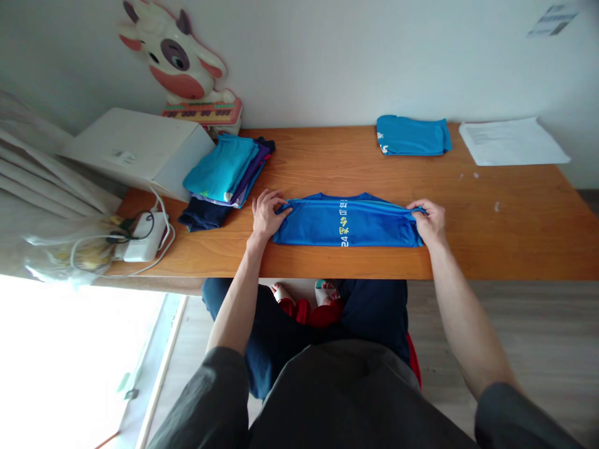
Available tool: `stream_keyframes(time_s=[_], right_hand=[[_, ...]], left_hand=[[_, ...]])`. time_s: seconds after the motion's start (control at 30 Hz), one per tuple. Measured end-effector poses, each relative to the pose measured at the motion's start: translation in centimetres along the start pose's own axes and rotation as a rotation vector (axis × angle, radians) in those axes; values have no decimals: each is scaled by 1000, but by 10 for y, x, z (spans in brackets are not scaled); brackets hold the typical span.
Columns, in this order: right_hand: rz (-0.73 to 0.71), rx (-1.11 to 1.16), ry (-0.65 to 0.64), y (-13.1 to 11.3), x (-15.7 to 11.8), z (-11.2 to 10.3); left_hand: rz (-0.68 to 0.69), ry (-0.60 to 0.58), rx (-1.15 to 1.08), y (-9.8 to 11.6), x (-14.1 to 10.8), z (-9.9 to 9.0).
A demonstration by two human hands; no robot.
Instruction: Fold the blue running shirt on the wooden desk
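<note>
A folded blue shirt (309, 223) lies at the center of the bench (510, 231), the left hand (267, 215) pinching its nine o'clock end and the right hand (429, 221) pinching its three o'clock end. A stack of folded clothes (222, 167) rests toward ten o'clock from the shirt; a folded teal garment (414, 136) sits toward one o'clock, beside white paper (512, 142).

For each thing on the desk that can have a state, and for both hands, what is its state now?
Blue shirt: folded into a long strip, lying flat.
Left hand: pinching the shirt's left end.
Right hand: pinching its right end.
Teal garment: folded.
Clothes pile: folded, stacked, slightly uneven.
White box: looks closed.
Paper: lying flat.
White cable: loosely looped.
</note>
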State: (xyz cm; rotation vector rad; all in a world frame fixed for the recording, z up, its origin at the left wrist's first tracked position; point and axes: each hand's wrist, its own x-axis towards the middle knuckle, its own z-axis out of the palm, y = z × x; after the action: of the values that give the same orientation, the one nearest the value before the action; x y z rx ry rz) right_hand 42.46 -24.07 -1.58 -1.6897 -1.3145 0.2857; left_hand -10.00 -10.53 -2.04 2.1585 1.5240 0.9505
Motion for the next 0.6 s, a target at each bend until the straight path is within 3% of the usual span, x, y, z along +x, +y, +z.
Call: stream_keyframes(time_s=[0.13,0.47,0.6], right_hand=[[6,3,-5,-1,0,0],[10,17,0,4,1,1],[12,15,-5,5,1,1]], left_hand=[[-5,-75,-8,-4,0,-1],[30,-25,37,6,-4,-1],[39,0,-59,0,-3,-5]])
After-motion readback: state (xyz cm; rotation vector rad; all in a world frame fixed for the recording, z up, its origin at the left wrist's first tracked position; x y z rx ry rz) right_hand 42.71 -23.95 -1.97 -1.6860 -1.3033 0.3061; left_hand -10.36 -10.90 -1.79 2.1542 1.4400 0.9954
